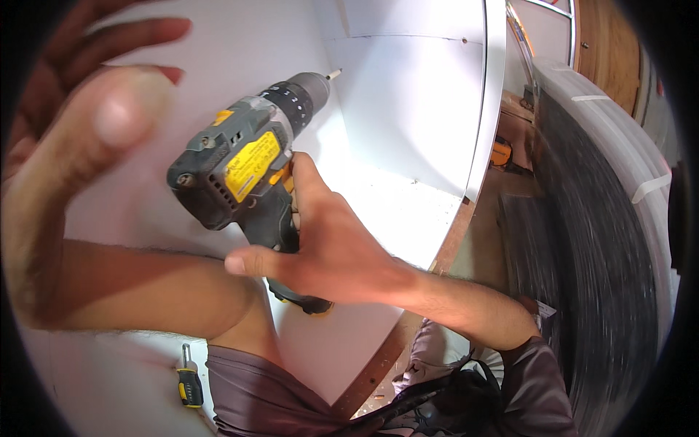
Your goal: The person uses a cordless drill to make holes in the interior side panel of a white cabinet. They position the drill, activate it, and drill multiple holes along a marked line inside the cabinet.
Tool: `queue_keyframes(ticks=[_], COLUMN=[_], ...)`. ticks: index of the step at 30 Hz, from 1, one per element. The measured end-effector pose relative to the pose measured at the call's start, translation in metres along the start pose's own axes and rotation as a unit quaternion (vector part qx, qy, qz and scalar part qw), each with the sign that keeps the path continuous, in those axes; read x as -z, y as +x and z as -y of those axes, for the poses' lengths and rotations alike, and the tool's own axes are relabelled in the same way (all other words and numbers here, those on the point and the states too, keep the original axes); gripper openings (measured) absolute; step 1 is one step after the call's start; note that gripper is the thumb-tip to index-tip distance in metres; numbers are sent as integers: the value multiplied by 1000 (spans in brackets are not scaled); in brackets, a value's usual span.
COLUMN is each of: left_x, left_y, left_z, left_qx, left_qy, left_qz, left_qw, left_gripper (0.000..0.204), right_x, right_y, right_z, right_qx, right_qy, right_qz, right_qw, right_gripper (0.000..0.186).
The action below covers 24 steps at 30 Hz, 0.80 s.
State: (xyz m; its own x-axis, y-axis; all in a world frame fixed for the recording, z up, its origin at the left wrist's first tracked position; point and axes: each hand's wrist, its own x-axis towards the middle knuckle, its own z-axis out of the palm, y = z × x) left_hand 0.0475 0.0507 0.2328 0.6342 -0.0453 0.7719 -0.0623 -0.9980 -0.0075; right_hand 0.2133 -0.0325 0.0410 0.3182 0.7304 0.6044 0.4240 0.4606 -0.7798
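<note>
My right hand (320, 240) is wrapped round the grip of a black, grey and yellow cordless drill (240, 160), held diagonally with its chuck toward the upper right and a short pale bit at its tip. My left hand (95, 124) is raised close to the camera at the upper left, fingers apart and holding nothing, beside the drill's rear. Behind the drill are white panels (408, 95) forming a box-like interior. A small yellow-and-black screwdriver (189, 386) lies on a white surface at the lower left, below my left forearm.
Along the right stand dark speckled slabs (590, 240) with pale wrapping on the edge. A brown board edge (378, 364) runs beside the white box. An orange tool (502, 151) sits further back, near a wooden door (604, 51).
</note>
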Motion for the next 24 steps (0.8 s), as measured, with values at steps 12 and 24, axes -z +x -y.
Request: queue_keyframes(ticks=[12, 24], left_x=[-27, -54], left_y=[20, 51], left_z=[39, 58], left_qx=[145, 179], left_qy=[-144, -167], left_qz=[159, 233], left_qw=[966, 941], left_gripper=[76, 61], right_x=[-23, -9], right_y=[64, 87], right_z=[22, -6], right_qx=[-35, -8], right_qy=[37, -4], right_qz=[-128, -106], right_qw=[990, 994], right_gripper=[71, 83])
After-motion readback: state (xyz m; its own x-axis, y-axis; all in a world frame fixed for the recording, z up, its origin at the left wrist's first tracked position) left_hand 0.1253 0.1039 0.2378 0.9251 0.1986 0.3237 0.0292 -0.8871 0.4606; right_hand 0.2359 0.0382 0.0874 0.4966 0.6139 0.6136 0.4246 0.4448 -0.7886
